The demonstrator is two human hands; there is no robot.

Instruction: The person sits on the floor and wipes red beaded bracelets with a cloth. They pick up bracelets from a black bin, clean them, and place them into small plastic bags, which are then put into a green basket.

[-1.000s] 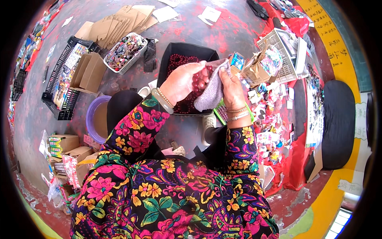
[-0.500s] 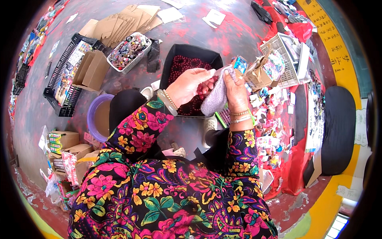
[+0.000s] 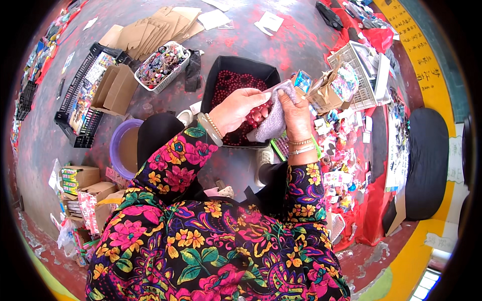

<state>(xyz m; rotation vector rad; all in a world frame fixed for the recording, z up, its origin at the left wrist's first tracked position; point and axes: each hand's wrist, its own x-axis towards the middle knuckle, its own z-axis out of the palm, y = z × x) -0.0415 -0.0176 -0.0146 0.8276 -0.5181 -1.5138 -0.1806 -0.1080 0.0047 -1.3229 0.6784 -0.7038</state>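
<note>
Limp lilac fuzzy cloth [image 3: 273, 122]: I'm gripping with right fingers [image 3: 285, 100], risking dropping it by loosening; left fingers [image 3: 258, 98], I'm not discerning their hold.

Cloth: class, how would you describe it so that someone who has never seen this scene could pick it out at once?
Start at the black bin of red beads, near the middle of the view. By its right edge, the right hand grips the cloth. It is the fuzzy lilac piece partly hiding the bin's right side, much paler than the beads.
</note>
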